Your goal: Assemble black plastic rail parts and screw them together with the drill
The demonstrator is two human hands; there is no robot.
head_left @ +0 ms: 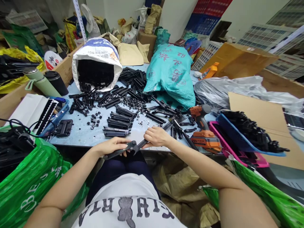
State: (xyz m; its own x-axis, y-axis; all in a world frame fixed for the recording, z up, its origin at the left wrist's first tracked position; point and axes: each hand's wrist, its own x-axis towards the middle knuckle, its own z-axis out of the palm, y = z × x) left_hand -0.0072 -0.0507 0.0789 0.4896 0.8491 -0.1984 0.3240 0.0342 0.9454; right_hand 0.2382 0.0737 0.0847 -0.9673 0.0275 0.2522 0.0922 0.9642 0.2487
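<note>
My left hand [116,146] is closed around a long black plastic part [112,154] with a rounded end, held over my lap at the table's front edge. In my right hand [155,136] is a dark open-end wrench [142,144], its forked jaw touching or very close to the part's rounded end; I cannot tell which. Several similar black parts [118,122] lie in a row just beyond my hands. Small black-headed pieces [93,120] and loose metal bits [140,106] are scattered around them.
A white sack [97,47] spills black pieces at the back left, beside a teal sack [169,72]. To the right sit an orange cordless drill [201,126] and a blue basket [249,142] of black parts. A green bag [30,177] stands at left, near a tumbler [57,82].
</note>
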